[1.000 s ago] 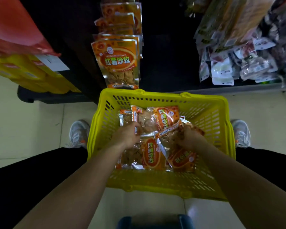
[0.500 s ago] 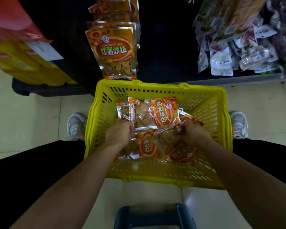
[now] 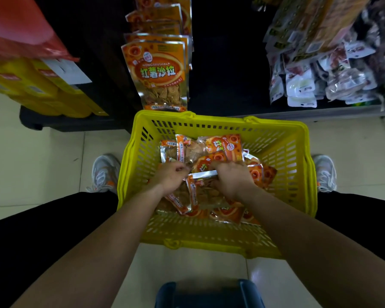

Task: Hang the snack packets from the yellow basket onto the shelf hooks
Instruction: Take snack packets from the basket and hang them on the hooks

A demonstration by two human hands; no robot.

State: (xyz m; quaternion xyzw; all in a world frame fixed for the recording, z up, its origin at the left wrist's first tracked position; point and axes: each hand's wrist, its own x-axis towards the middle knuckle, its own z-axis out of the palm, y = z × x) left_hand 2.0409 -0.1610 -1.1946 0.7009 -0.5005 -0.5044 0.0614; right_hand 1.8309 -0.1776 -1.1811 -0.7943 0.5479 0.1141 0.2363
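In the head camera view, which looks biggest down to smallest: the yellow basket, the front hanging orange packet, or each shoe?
1. yellow basket
2. hanging orange packet
3. left shoe and right shoe: they look alike, so unranked.

The basket sits on the floor with packets heaped inside it. Left hand and right hand are down in the basket, side by side on the heap. Hung packets dangle just beyond its far wall. Left shoe and right shoe flank it, and there's a stool on its near side.
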